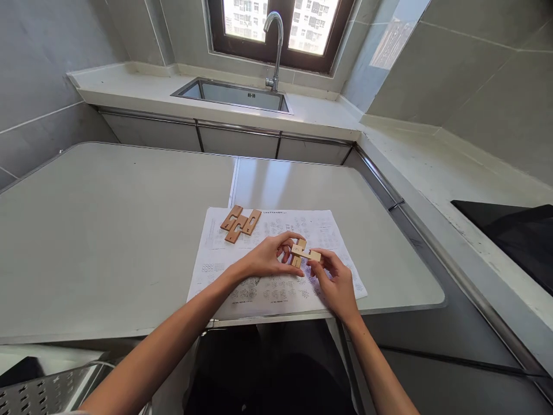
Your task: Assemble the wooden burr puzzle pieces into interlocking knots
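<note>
A grey-tiled kitchen corner holds a window, a sink (235,95) with a tap (275,49), and a dark hob (510,236) on the counter to the right. Nearer stands a pale bench (108,230), and on its front edge lies a printed sheet (268,291) of small diagrams. At the sheet's far left corner rest loose wooden pieces (240,223), notched and lying flat, touching one another. Over the middle of the sheet both hands meet around joined pieces (305,253), held just above the paper. The left hand (270,259) has its fingers closed on the left side of them; the right hand (334,282) pinches the crosswise piece at its right end.
</note>
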### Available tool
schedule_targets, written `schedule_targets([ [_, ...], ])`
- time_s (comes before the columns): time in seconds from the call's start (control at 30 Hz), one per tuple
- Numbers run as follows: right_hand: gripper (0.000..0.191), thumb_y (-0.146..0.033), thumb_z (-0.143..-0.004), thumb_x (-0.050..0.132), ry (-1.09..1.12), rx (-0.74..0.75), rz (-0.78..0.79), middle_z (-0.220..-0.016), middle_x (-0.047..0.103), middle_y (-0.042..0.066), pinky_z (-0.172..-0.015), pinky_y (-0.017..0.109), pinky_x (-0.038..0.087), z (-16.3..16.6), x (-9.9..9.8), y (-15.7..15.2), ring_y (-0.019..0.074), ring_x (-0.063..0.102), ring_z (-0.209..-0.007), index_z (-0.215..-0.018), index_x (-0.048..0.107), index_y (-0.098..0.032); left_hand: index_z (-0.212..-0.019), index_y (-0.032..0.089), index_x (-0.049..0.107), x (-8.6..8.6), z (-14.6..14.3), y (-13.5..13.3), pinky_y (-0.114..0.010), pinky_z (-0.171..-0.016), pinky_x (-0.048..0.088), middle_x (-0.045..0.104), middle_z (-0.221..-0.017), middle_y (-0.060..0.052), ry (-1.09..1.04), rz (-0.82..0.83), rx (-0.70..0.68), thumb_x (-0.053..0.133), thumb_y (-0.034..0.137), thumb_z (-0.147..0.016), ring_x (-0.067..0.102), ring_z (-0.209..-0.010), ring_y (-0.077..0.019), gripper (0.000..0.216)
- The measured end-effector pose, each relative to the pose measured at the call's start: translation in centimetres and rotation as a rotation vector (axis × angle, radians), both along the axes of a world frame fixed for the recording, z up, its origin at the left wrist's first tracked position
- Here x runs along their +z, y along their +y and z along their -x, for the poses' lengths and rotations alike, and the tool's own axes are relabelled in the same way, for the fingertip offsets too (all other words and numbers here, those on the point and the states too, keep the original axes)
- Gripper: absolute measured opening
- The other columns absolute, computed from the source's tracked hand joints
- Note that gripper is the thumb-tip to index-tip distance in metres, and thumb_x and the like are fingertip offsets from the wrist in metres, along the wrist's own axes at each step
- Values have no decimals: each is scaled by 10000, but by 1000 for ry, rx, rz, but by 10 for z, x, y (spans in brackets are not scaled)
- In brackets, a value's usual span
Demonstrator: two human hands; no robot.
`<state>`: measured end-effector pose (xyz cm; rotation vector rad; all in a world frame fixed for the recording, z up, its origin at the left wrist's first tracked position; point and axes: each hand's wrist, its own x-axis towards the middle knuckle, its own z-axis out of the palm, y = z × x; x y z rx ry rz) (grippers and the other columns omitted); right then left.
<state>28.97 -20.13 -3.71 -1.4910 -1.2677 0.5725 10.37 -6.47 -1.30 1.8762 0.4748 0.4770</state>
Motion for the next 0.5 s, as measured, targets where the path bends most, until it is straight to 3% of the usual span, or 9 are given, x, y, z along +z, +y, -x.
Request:
schedule_targets([
  [0.27,245,-431,-960,719,-15,-37,3,-797,707,11,-687,314,535,4,0,1,179,652,-686,-1087,700,-223,-1362,235,574,2,-1,-2,-284,-694,391,572,-811,46,-14,25,-20,901,553,-732,529,-744,-150,778],
  [0.5,255,-407,-941,749,-76,-16,-8,-791,697,0,-703,310,528,1,-6,2,173,627,-689,-1126,726,-232,-1336,227,589,1,-3,-3,-280,-697,400,627,-839,33,6,5,-26,910,546,-718,505,-731,-142,765],
])
